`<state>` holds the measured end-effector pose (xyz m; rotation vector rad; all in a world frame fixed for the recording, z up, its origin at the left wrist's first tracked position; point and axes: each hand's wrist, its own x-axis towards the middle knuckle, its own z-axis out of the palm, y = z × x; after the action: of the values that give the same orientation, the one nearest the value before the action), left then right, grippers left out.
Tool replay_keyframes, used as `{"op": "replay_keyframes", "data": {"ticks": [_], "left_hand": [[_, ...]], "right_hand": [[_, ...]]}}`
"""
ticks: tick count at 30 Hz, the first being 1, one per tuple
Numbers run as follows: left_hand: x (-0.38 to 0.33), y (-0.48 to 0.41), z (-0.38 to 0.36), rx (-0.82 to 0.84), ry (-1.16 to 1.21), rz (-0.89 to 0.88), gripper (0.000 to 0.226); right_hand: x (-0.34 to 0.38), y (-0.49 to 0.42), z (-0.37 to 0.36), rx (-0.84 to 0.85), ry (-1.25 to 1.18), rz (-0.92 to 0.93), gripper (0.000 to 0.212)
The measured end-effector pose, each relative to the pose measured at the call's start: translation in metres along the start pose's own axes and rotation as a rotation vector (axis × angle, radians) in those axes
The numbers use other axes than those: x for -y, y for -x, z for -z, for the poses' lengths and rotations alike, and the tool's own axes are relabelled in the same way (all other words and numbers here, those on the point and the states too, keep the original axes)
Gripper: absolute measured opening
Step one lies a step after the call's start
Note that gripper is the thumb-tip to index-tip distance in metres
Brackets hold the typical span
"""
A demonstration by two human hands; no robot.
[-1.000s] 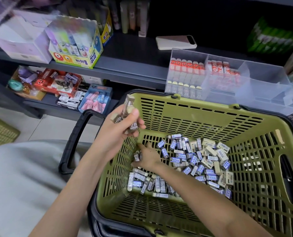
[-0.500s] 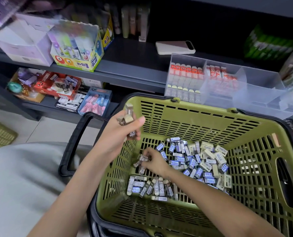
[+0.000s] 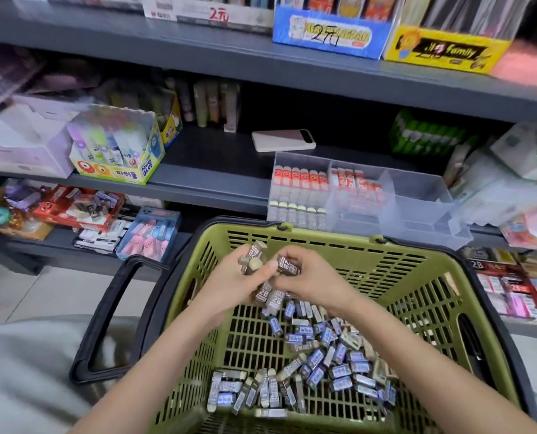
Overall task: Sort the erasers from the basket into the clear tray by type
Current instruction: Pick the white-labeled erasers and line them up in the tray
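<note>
A green basket (image 3: pixel 417 277) with black handles holds several loose erasers (image 3: pixel 323 355) in grey and blue sleeves. Above its far side my left hand (image 3: pixel 229 280) grips a bunch of grey 2B erasers (image 3: pixel 253 258). My right hand (image 3: pixel 311 277) meets it and pinches another grey 2B eraser (image 3: pixel 287 264). On the shelf behind stands the clear tray (image 3: pixel 417 208); its left compartments hold rows of red-topped and grey 2B erasers, and its right compartment looks bare.
Grey shelves carry a glue-stick box (image 3: pixel 116 145), a phone (image 3: pixel 282 140), and boxes of stationery. A lower shelf at left holds a red box (image 3: pixel 76 208) and pink erasers (image 3: pixel 148 236). My grey-clad knee (image 3: pixel 26 371) is at lower left.
My right hand rose from the basket floor with an eraser and joined my left hand. The camera tilted up, showing more of the shelves.
</note>
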<state>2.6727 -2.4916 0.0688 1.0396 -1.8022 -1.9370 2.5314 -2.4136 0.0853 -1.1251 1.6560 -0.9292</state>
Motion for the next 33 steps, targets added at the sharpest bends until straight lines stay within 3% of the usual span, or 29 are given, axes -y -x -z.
{"op": "replay_keyframes", "data": {"ticks": [4, 7, 11, 13, 21, 25, 28, 33], "left_hand": [[-0.008, -0.008, -0.008, 0.049, 0.206, 0.029, 0.038], [-0.014, -0.014, -0.011, 0.104, 0.363, 0.065, 0.042], [-0.021, -0.020, -0.012, 0.166, 0.489, 0.134, 0.040], [-0.024, -0.023, -0.013, 0.197, 0.557, 0.147, 0.038], [-0.039, -0.033, -0.012, 0.173, 0.514, 0.026, 0.047], [-0.048, -0.047, 0.005, 0.153, 0.654, -0.096, 0.028], [-0.058, -0.062, 0.018, 0.037, 0.774, -0.190, 0.022], [-0.062, -0.082, 0.026, -0.103, 0.858, -0.223, 0.023]], "right_hand": [[0.013, 0.006, 0.022, 0.021, -0.127, -0.071, 0.025], [0.015, 0.009, 0.033, 0.027, -0.249, -0.027, 0.026], [0.016, 0.012, 0.035, -0.100, -0.272, 0.057, 0.028], [0.018, 0.012, 0.035, -0.176, -0.253, 0.104, 0.018], [0.022, 0.002, 0.056, -0.237, -0.154, 0.081, 0.030], [0.036, -0.012, 0.091, -0.315, -0.169, 0.157, 0.007], [0.043, -0.034, 0.099, -0.364, 0.082, 0.158, 0.036], [0.049, -0.079, 0.081, -0.306, 0.282, 0.142, 0.055]]}}
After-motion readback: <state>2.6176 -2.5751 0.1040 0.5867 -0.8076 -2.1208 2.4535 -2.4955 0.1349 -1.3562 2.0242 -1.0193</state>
